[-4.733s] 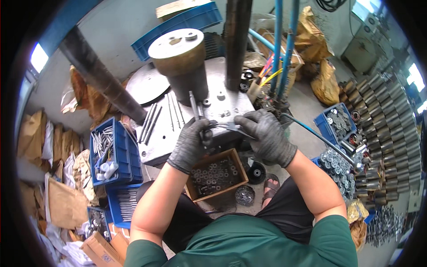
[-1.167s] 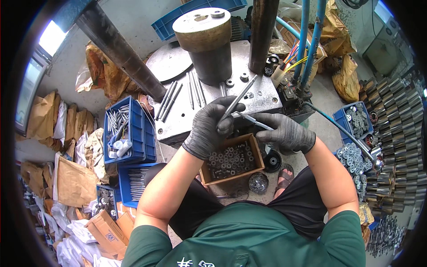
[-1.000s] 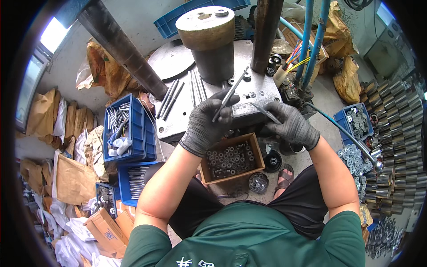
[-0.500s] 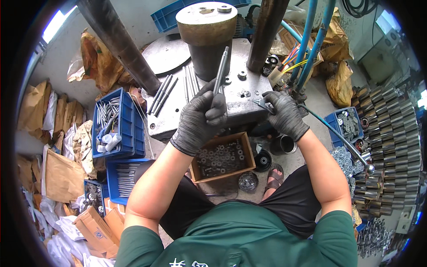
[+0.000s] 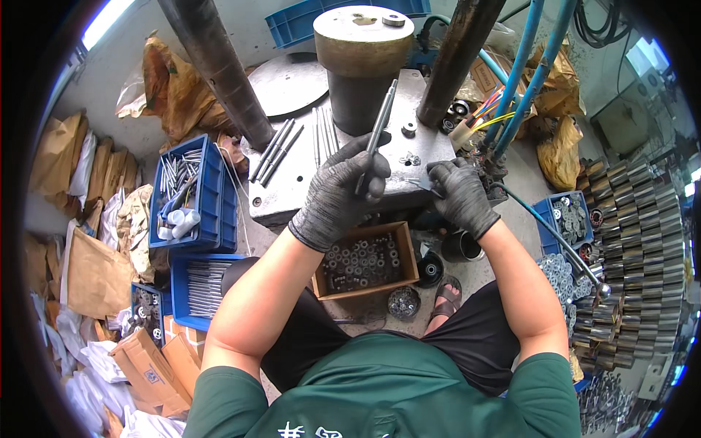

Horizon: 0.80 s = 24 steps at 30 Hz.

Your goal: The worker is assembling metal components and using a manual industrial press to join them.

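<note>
My left hand (image 5: 337,191), in a dark grey glove, is closed around a slim steel shaft (image 5: 383,115). The shaft stands tilted, its stepped upper end rising past my fingers. My right hand (image 5: 464,196), gloved alike, is closed on a small plier-like metal tool (image 5: 422,183); its handles are hidden in my palm. The tool's tips point toward the shaft, apart from it. Both hands are over the near edge of the metal press table (image 5: 288,201). Small metal rings (image 5: 410,159) lie on the table just beyond the tool.
Dark-ended shafts (image 5: 276,155) and plain shafts (image 5: 322,135) lie left of the thick press column (image 5: 358,87). A cardboard box (image 5: 410,255) of ring-shaped parts sits below my hands. Blue crates (image 5: 228,219) of shafts stand at left; stacked metal cylinders (image 5: 635,263) line the right.
The view has shifted, so the table sits slightly farther right in the picture. Both hands keep their grip; the tool remains near the shaft.
</note>
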Available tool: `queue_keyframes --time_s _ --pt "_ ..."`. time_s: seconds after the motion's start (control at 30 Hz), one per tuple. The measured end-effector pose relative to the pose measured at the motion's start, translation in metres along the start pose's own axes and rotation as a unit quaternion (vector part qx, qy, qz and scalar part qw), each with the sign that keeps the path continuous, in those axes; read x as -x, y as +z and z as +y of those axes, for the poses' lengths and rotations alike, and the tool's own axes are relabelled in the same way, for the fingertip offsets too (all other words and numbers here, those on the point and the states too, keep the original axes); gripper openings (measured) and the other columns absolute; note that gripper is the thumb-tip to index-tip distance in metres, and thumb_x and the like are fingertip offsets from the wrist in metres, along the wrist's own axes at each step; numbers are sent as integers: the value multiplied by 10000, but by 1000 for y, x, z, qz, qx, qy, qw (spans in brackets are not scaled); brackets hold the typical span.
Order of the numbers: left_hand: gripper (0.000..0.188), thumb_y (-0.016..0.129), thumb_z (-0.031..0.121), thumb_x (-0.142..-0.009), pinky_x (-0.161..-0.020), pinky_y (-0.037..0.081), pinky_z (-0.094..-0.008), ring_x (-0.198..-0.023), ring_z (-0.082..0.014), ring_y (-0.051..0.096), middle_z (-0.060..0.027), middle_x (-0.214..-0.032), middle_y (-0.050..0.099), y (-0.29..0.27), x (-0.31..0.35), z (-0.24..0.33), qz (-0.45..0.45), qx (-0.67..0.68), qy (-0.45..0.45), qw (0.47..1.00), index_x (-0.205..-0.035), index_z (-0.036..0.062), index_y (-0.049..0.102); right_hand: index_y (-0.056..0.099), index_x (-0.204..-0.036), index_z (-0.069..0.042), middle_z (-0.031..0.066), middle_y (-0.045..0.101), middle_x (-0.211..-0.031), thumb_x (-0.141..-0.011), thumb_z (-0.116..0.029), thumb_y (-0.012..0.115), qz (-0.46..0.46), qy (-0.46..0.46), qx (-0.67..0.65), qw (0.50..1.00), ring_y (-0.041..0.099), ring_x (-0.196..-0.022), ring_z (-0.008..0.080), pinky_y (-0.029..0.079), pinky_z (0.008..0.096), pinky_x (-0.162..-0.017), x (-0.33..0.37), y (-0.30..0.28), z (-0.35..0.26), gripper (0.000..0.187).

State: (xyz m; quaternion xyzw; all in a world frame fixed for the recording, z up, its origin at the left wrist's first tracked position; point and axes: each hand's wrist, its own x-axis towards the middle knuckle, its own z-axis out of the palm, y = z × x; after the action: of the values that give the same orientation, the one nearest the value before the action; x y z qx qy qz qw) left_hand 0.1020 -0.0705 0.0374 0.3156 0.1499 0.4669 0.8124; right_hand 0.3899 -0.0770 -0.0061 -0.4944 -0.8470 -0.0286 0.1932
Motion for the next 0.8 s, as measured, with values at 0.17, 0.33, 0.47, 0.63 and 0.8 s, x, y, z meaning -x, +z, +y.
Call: queue_keyframes --time_s 0.17,0.33,0.47,0.63,0.8 --pt "544 656 131 -982 -708 547 -251 -799 -147 668 -82 -1010 693 5 2 -3 5 -6 -18 1000 -1482 -2 489 635 -875 -78 113 684 -902 -727 -99 775 30 -48 23 998 653 -918 378 510 514 -825 7 10 -2 204" --pt "451 650 68 -952 -675 555 -248 -778 -131 669 -97 -1023 711 1 -1 -6 43 -52 -41 997 -1387 16 546 601 -902 -59 98 614 -820 -831 -40 752 58 97 -142 983 645 -759 277 531 408 -723 15 16 1 168" --pt "294 630 67 -970 -599 535 -236 -706 -104 634 -93 -1009 712 2 -5 -17 116 -181 -65 974 -1262 41 597 614 -906 -58 47 672 -831 -863 -48 768 83 279 -352 889 659 -742 180 544 312 -704 14 13 -3 160" --pt "228 702 160 -989 -534 485 -234 -611 -81 583 -59 -928 692 11 -8 -31 128 -350 -106 922 -1186 68 631 653 -1006 -46 28 680 -857 -874 -61 777 99 319 -578 745 646 -753 128 554 297 -719 10 -10 -27 182" --pt "273 756 186 -977 -701 547 -243 -808 -88 648 -24 -944 697 14 -12 -49 89 -366 -118 919 -1190 33 678 648 -1035 -31 43 699 -878 -876 -58 766 70 316 -614 720 667 -758 128 567 295 -715 6 -22 -53 200"
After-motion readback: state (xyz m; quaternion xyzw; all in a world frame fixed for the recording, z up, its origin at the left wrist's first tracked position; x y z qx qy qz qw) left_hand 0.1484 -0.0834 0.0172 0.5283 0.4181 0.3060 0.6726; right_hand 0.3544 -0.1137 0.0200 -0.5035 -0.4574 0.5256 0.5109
